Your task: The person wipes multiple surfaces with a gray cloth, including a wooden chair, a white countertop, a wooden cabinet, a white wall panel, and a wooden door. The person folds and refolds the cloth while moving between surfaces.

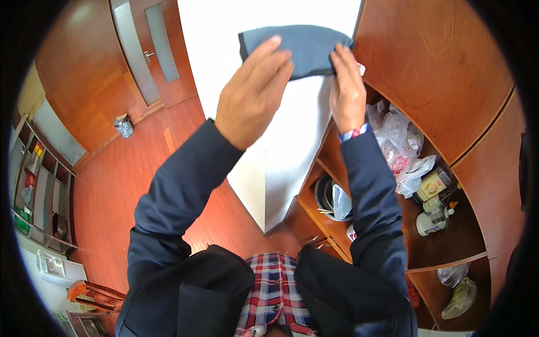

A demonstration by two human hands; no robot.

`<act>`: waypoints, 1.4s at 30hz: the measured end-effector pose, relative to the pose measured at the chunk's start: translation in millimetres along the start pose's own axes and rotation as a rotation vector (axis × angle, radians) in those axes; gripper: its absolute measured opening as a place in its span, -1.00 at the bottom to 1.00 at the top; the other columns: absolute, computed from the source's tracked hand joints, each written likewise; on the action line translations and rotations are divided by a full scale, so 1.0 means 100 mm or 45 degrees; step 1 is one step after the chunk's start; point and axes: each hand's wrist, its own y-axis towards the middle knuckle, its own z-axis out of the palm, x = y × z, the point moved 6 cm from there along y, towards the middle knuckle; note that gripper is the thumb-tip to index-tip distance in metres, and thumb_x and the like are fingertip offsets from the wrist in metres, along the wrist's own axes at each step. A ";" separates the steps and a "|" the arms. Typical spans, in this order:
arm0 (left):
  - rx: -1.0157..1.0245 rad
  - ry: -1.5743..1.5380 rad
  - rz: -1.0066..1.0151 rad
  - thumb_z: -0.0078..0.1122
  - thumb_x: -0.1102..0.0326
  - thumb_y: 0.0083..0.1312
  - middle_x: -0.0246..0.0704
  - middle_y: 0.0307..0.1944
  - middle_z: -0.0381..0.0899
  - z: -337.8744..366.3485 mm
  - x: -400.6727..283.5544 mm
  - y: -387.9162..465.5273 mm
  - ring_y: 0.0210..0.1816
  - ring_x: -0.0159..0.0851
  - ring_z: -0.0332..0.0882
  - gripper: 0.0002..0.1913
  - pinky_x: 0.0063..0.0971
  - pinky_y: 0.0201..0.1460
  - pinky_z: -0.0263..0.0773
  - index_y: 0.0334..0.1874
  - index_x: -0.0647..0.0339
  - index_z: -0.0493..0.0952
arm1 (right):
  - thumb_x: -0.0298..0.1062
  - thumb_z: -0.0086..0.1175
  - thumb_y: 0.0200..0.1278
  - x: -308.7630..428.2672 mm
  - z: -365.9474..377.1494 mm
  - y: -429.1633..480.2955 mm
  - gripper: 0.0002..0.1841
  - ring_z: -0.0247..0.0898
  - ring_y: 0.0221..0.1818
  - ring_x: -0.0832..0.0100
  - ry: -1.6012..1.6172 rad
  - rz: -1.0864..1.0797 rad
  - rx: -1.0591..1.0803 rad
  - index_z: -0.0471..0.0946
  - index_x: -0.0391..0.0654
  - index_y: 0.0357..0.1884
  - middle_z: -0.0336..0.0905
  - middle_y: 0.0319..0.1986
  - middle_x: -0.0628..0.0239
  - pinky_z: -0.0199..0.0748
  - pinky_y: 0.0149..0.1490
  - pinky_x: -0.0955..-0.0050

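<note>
A blue-grey cloth (313,46) with dark edging spans the space between my hands, in front of a white pillar (236,25). Over its lower left part lie the fingers of my left hand (252,90), slightly blurred, the thumb hidden. Whether they grip the fabric or only rest against it, I cannot tell. At the cloth's right end, my right hand (348,90) holds the edge, and a small white tag (361,68) shows just past its fingers. Both arms reach forward in dark sleeves.
Right of the pillar, wooden cabinet shelves (442,257) hold plastic bags (398,139), several bottles (433,221) and a dark basin (323,196). A patterned bin (124,127) stands by the left wall near a door (162,50). Lower left are a metal rack (46,189) and a wooden chair (99,295).
</note>
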 end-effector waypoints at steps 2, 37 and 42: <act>0.078 -0.009 -0.028 0.30 0.67 0.18 -0.17 0.06 0.65 0.02 -0.12 -0.27 0.32 -0.04 0.56 -0.75 -0.31 0.26 0.62 -0.08 0.45 0.69 | -0.85 0.02 0.15 0.01 0.03 -0.37 -0.48 0.37 0.43 -0.04 -0.016 0.058 0.068 0.56 -0.35 0.20 0.51 0.30 -0.05 0.37 0.48 0.16; 0.739 -0.430 -0.701 0.13 0.60 0.27 -0.15 0.12 0.60 0.47 -0.10 -3.30 0.34 0.02 0.51 -0.69 -0.24 0.31 0.52 0.07 0.36 0.60 | -0.64 0.09 0.30 1.25 0.51 -2.87 -0.75 0.65 -0.01 0.15 0.634 1.014 0.584 0.66 -0.34 -0.02 0.67 -0.05 0.02 0.55 0.07 0.38; 0.549 -0.689 -0.517 0.25 0.68 0.21 -0.13 0.04 0.65 0.42 0.41 -2.93 0.27 0.03 0.58 -0.70 -0.22 0.25 0.58 0.00 0.36 0.64 | -0.66 0.06 0.29 1.60 0.44 -2.35 -0.75 0.62 0.07 0.15 0.407 1.279 0.427 0.66 -0.31 -0.04 0.67 -0.08 0.05 0.50 0.22 0.33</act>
